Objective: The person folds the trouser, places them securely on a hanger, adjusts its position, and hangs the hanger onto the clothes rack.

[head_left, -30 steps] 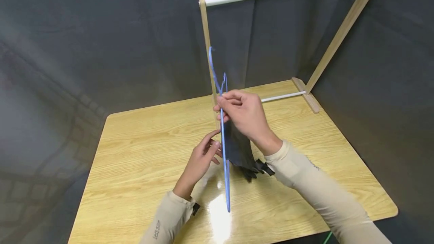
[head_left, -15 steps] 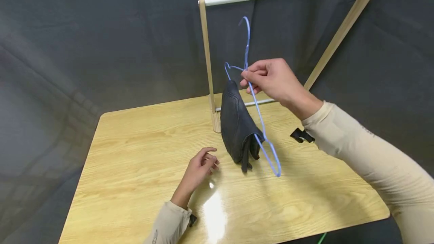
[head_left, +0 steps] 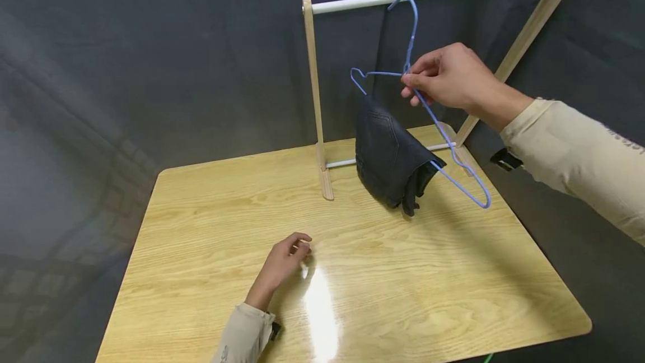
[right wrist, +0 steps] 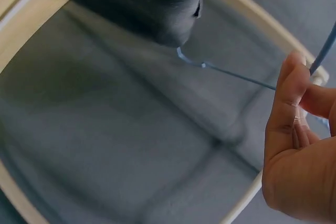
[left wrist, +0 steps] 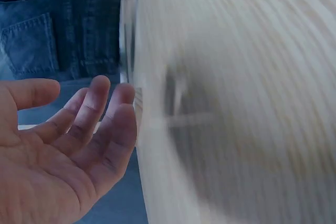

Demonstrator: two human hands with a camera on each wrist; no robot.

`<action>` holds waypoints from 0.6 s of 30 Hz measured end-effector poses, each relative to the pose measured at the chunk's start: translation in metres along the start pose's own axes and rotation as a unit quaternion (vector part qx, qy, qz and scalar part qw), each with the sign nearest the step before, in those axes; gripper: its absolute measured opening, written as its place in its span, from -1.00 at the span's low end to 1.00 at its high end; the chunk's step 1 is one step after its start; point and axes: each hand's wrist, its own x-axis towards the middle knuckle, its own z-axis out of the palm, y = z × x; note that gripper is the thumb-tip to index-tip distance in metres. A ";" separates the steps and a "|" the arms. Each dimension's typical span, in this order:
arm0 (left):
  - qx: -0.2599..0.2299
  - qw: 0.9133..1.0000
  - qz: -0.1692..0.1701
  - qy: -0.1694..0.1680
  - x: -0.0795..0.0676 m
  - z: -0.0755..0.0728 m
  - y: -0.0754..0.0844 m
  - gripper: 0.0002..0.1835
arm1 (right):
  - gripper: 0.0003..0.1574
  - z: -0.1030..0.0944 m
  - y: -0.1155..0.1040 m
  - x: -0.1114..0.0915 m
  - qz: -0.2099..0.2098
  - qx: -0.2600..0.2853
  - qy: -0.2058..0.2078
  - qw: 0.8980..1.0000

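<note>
My right hand (head_left: 456, 78) pinches a blue wire hanger (head_left: 410, 41) at the neck, just under its hook. Folded over the hanger's bottom bar hangs a pair of dark jeans (head_left: 388, 147), above the table at the rack. The hook's curved top overlaps the white rail (head_left: 368, 2) in the head view. A stitched pocket on the jeans (left wrist: 29, 43) shows in the left wrist view. Low over the middle of the table, my left hand (head_left: 281, 263) has loosely bent fingers and holds nothing. In the right wrist view, thumb and fingers of the right hand (right wrist: 294, 166) meet at the wire.
A rack with wooden posts (head_left: 314, 71) and a white lower bar (head_left: 341, 163) stands at the back right of the wooden table (head_left: 211, 223). Dark curtains (head_left: 227, 60) surround it at the back and sides. Bright glare lies on the tabletop near the left hand.
My right hand has carried the hanger and jeans up and to the right, bringing the hook to the rail. The left hand has come away from the jeans and drawn back toward me.
</note>
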 end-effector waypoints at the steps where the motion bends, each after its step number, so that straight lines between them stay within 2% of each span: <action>1: 0.011 1.000 -0.001 -0.004 -0.001 0.000 -0.001 -0.68 | -0.53 -0.003 0.002 0.002 0.001 -0.014 0.000 1.000; 5: 0.093 0.995 0.001 -0.028 -0.005 -0.003 -0.005 -0.62 | -0.52 -0.017 0.007 0.008 0.003 -0.072 0.001 0.997; 8: 0.160 0.986 0.013 -0.036 -0.009 -0.007 -0.007 -0.56 | -0.51 -0.028 0.011 0.012 0.004 -0.114 -0.001 0.994; 10: 0.200 0.979 0.020 -0.026 -0.010 -0.009 -0.010 -0.55 | -0.51 -0.033 0.013 0.014 -0.002 -0.148 -0.001 0.989; 14: 0.279 0.960 0.022 0.007 -0.010 -0.010 -0.020 -0.49 | -0.49 -0.041 0.019 0.017 -0.030 -0.215 0.000 0.976; 16: 0.304 0.952 0.018 0.019 -0.010 -0.011 -0.025 -0.44 | -0.48 -0.044 0.021 0.019 -0.041 -0.236 0.002 0.971; 18: 0.317 0.948 0.022 0.029 -0.010 -0.013 -0.029 -0.41 | -0.48 -0.046 0.023 0.020 -0.042 -0.240 0.007 0.970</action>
